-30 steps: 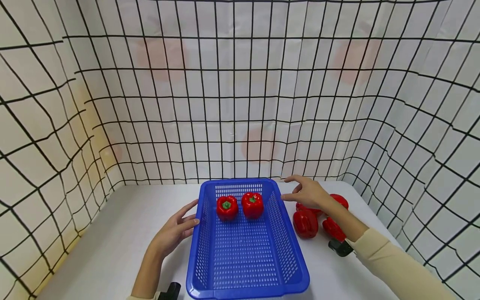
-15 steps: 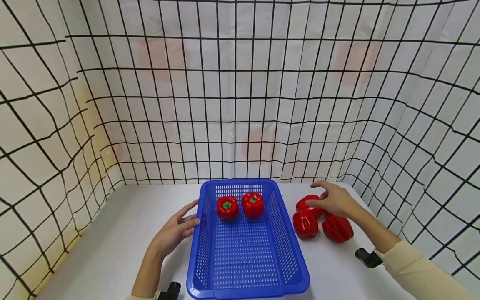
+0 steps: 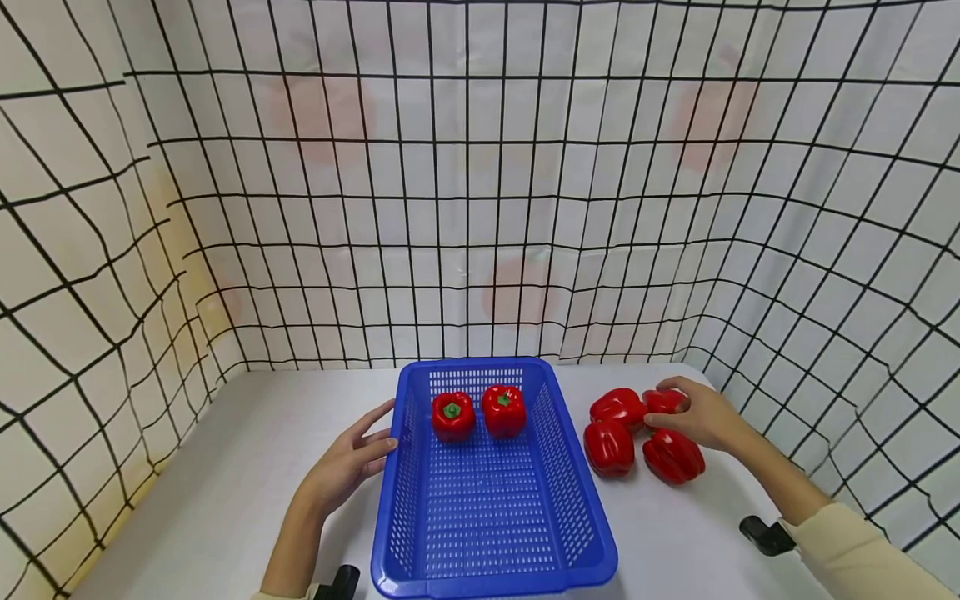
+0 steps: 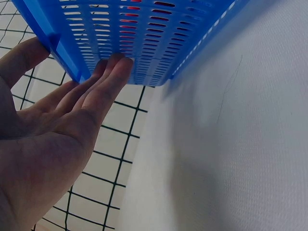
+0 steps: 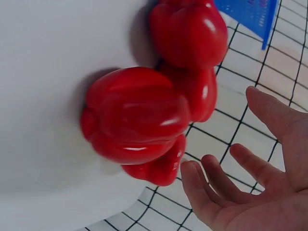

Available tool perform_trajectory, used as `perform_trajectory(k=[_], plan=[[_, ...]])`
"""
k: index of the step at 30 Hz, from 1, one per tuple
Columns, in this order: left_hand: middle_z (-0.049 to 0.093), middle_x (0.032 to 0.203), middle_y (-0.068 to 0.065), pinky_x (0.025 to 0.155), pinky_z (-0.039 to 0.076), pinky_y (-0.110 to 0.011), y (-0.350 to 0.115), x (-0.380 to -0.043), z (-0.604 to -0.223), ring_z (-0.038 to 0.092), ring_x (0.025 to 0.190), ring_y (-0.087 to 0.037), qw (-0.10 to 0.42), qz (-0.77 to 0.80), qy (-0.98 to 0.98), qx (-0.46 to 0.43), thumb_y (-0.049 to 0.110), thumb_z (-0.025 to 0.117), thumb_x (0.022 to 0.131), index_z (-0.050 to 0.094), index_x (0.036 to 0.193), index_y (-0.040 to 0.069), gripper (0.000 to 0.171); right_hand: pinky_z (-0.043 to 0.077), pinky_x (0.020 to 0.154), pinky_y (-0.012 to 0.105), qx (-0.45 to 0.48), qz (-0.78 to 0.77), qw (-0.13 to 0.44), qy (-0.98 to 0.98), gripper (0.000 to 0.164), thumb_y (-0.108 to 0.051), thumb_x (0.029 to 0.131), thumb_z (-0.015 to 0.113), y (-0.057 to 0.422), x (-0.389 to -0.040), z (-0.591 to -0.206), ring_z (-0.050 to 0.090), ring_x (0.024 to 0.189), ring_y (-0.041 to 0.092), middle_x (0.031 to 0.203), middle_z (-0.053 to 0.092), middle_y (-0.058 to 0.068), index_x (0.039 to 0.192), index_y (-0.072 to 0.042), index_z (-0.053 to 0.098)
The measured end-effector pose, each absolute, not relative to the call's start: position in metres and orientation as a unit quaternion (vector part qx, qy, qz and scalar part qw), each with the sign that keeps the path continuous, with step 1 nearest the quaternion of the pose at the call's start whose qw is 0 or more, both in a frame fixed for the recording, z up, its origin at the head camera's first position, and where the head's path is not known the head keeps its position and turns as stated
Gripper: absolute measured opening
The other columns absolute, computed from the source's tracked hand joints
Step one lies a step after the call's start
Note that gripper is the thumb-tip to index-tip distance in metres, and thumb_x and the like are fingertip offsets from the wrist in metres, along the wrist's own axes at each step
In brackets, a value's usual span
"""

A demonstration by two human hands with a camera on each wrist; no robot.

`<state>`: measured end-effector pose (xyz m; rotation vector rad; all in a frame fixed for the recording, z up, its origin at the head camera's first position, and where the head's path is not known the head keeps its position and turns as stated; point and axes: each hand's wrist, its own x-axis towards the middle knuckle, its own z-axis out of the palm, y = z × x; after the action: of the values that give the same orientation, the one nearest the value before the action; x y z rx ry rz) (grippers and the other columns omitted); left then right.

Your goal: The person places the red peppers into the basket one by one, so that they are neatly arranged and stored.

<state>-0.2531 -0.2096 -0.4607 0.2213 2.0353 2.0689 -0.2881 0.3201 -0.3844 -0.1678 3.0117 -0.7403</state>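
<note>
My left hand (image 3: 345, 467) touches the left side of a blue plastic basket (image 3: 380, 533). In the left wrist view its thumb is at the basket's rim and its straight fingers lie along the slotted wall (image 4: 144, 53). Two red bell peppers with green stems, one (image 3: 453, 417) beside the other (image 3: 504, 410), stand at the basket's far end. My right hand (image 3: 701, 417) reaches over the far right bell pepper (image 3: 662, 401) of a group outside the basket, fingers spread. The right wrist view shows a gap between that hand (image 5: 255, 187) and the peppers.
Three more red bell peppers lie close together right of the basket: one at the back (image 3: 618, 408), one near the basket wall (image 3: 609, 448), one in front (image 3: 673, 457). Black grid netting (image 3: 465, 200) over white sheeting encloses the white table (image 3: 225, 500).
The right hand has moved right, from beside the basket's far right rim, across the loose peppers to the far right one. Left hand and basket have stayed put.
</note>
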Motion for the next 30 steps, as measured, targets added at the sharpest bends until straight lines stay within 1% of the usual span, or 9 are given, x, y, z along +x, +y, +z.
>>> perform_trajectory(k=[5,10,16,18,21,26,30], plan=[[0.044,0.156,-0.023,0.105,0.052,-0.042,-0.209,-0.254,-0.461,0.062,0.129,-0.036,0.116,0.709,0.691,0.079,0.021,0.068,0.097,0.027,0.161,0.026,0.076,0.063,0.067,0.041,-0.052,-0.23,0.01,0.972,0.082,-0.043,0.083,0.08,0.334,-0.288,-0.397,0.063,0.095,0.037,0.117,0.062,0.032,0.14,0.005,0.046],[0.044,0.156,-0.023,0.105,0.053,-0.042,-0.209,-0.254,-0.462,0.061,0.129,-0.036,0.114,0.707,0.694,0.079,0.022,0.069,0.097,0.026,0.161,0.026,0.077,0.062,0.066,0.041,-0.043,-0.223,0.002,0.974,0.081,-0.045,0.083,0.08,0.343,-0.287,-0.408,0.063,0.094,0.036,0.116,0.062,0.032,0.138,0.004,0.047],[0.044,0.155,-0.025,0.104,0.053,-0.043,-0.209,-0.254,-0.46,0.061,0.129,-0.037,0.114,0.709,0.691,0.079,0.021,0.067,0.097,0.027,0.161,0.025,0.076,0.06,0.065,0.037,-0.025,-0.244,0.02,0.969,0.083,-0.046,0.082,0.081,0.347,-0.287,-0.417,0.06,0.095,0.034,0.121,0.058,0.033,0.139,0.003,0.045],[0.043,0.156,-0.025,0.104,0.053,-0.043,-0.209,-0.254,-0.46,0.061,0.129,-0.037,0.114,0.71,0.691,0.079,0.02,0.067,0.097,0.027,0.161,0.025,0.076,0.06,0.065,0.036,-0.021,-0.25,0.025,0.968,0.084,-0.045,0.082,0.082,0.348,-0.287,-0.42,0.059,0.093,0.033,0.12,0.057,0.032,0.139,0.003,0.044],[0.043,0.156,-0.025,0.104,0.053,-0.043,-0.208,-0.254,-0.46,0.061,0.129,-0.037,0.114,0.709,0.691,0.08,0.02,0.067,0.097,0.027,0.161,0.025,0.076,0.061,0.065,0.037,-0.016,-0.258,0.031,0.965,0.085,-0.044,0.081,0.083,0.348,-0.288,-0.424,0.06,0.094,0.034,0.12,0.057,0.032,0.139,0.003,0.043],[0.043,0.156,-0.025,0.104,0.053,-0.044,-0.208,-0.254,-0.46,0.061,0.129,-0.037,0.112,0.709,0.692,0.079,0.021,0.067,0.097,0.027,0.161,0.025,0.076,0.062,0.067,0.04,-0.007,-0.261,0.042,0.964,0.085,-0.042,0.08,0.084,0.346,-0.288,-0.43,0.06,0.097,0.04,0.122,0.055,0.035,0.139,0.002,0.042],[0.043,0.156,-0.024,0.105,0.052,-0.045,-0.208,-0.253,-0.46,0.062,0.128,-0.036,0.111,0.71,0.692,0.076,0.021,0.068,0.097,0.027,0.161,0.026,0.076,0.062,0.066,0.041,-0.005,-0.253,0.039,0.967,0.084,-0.042,0.08,0.084,0.344,-0.288,-0.431,0.06,0.096,0.04,0.117,0.056,0.033,0.138,0.002,0.043]])
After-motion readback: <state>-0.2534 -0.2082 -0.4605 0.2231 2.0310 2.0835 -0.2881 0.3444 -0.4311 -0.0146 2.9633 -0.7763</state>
